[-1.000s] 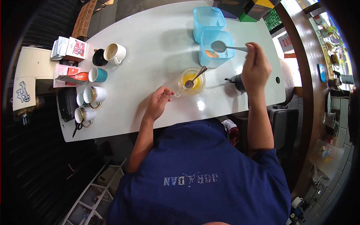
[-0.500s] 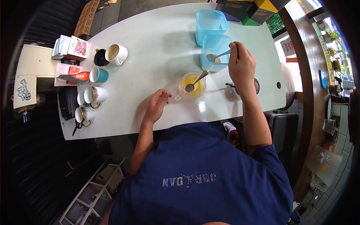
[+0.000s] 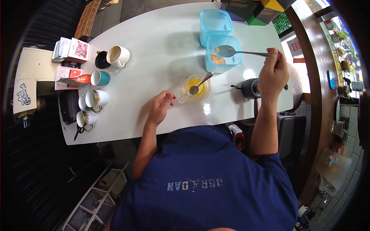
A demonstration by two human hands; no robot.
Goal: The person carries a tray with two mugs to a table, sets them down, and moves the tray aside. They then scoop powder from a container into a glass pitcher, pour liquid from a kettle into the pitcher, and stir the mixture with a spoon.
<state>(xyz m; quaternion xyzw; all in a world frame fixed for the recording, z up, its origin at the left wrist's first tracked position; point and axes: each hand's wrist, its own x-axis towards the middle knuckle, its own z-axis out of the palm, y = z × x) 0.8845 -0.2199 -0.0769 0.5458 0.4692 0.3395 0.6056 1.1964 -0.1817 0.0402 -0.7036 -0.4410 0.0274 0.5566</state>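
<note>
My right hand [image 3: 274, 75] grips the handle end of a metal spoon [image 3: 250, 53]. The spoon is held level over the nearer blue plastic container [image 3: 223, 69], with a little orange-brown stuff at its bowl's tip. Inside that container lies an orange-brown substance [image 3: 217, 59]. My left hand [image 3: 160, 108] rests on the table with fingers curled together, holding nothing, just left of a clear glass cup [image 3: 208, 93]. Yellow liquid [image 3: 192, 83] is in the cup, and a second spoon [image 3: 202, 82] leans in it. Beneath my right hand stands a dark grey mug [image 3: 248, 88], partly hidden.
Another blue container [image 3: 216, 19] stands behind the nearer one. Along the left edge of the white table [image 3: 162, 50] are a white mug [image 3: 120, 57], a teal cup [image 3: 101, 77], white-and-gold cups [image 3: 101, 97] and packets [image 3: 79, 50]. Dark boxes [image 3: 239, 8] sit at the back right.
My right hand has moved right, lifting the spoon out of the nearer container and turning it level above the rim. The left hand stays beside the glass cup.
</note>
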